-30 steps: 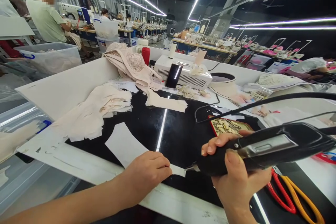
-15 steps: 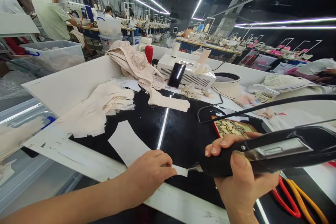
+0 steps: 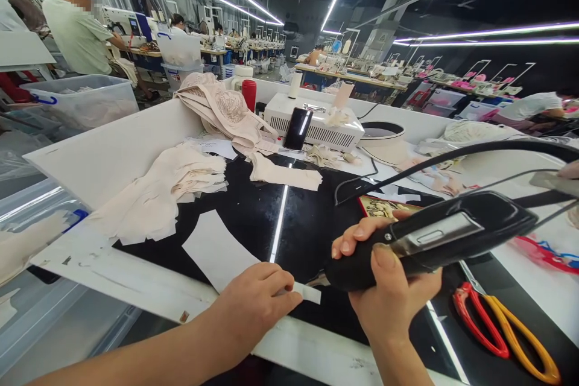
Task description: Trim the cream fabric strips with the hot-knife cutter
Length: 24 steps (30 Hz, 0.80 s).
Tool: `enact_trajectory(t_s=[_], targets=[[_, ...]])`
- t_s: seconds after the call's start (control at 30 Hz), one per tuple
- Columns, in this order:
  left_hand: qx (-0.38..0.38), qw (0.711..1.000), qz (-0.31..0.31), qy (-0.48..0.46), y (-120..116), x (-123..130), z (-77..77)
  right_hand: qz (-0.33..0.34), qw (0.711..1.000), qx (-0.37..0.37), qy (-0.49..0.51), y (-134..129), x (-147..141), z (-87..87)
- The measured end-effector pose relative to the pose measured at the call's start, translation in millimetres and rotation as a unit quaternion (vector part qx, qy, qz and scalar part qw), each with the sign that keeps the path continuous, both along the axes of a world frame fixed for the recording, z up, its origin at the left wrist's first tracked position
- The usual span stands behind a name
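My left hand (image 3: 256,307) is closed at the near edge of the black glossy surface. Its fingers are pinched down on the narrow end of a white, curved flat piece (image 3: 215,247), paper or cloth. A short strip of it sticks out past my fingertips. My right hand (image 3: 384,277) is wrapped round a black corded handheld tool (image 3: 452,230) with a silver panel on its side. The tool's thin metal tip points left, close above that strip; whether they touch, I cannot tell. Red-and-orange-handled scissors (image 3: 506,325) lie to the right of my right hand.
Stacked beige fabric pieces (image 3: 154,193) lie on the left. Beyond are a folded beige strip (image 3: 287,175), a phone (image 3: 298,128) propped against a white vented box (image 3: 316,117), and a red-rimmed tray (image 3: 380,207). The tool's black cable (image 3: 452,166) arches over the right side.
The black tool and my right hand have moved left, bringing the tip nearer my left fingertips. My left hand has stayed on the white piece. More of the scissors shows.
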State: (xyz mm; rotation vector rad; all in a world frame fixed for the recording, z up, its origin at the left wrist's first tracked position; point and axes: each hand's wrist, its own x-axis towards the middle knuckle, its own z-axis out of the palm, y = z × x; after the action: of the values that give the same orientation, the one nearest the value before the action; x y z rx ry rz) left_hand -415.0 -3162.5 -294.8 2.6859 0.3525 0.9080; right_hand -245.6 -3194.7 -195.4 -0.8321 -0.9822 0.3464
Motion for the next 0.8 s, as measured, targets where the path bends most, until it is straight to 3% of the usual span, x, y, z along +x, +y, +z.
enact_trajectory(t_s=[0.3,0.8], targets=[[0.034,0.999,0.007,-0.022,-1.1,1.7,2.5,0.014,1.0,-0.011,-0.003,-1.5,-2.7,-4.1],[0.03,0.999,0.009,-0.012,-1.1,-0.2,2.2,-0.021,1.0,-0.015,-0.013,-8.1,5.8,-1.1]])
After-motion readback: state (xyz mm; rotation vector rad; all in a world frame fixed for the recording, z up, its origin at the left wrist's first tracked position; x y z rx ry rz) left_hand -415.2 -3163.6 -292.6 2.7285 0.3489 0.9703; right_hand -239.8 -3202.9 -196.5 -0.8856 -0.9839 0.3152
